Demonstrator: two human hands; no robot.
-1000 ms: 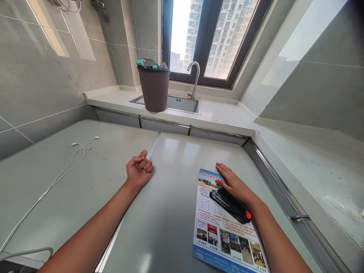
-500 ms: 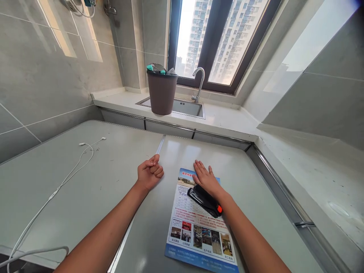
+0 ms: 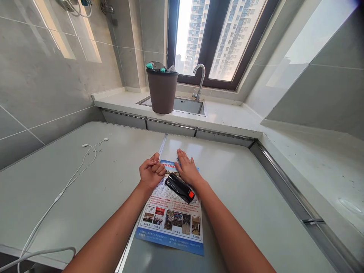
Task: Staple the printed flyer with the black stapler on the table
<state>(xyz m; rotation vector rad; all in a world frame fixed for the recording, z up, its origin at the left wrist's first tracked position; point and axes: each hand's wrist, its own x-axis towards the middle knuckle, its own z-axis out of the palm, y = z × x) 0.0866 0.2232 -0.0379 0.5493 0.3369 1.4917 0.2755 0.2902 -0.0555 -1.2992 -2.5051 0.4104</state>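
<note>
Fingers curled into a fist, my left hand [image 3: 152, 171] rests at the left edge of a printed flyer [image 3: 170, 244]. Whatever it may hold is hidden by the fingers. My right hand [image 3: 187, 167] lies flat with fingers outstretched on the flyer's top right part. A black stapler-like tool [image 3: 178, 186] with a red-orange end lies slantwise on the flyer, just below the right hand and close to its wrist. Photos, red text and a blue bottom band show on the paper.
A white earphone cable [image 3: 68, 184] trails across the left of the pale tabletop [image 3: 119, 144]. Behind the table, a brown bin [image 3: 162, 93] with bottles in it stands on the counter [image 3: 227, 117] by a sink [image 3: 189, 106] and a faucet [image 3: 200, 77].
My right hand has moved left, and the flyer with the black tool on it has shifted left too, up to my left hand. My left fist has hardly moved.
</note>
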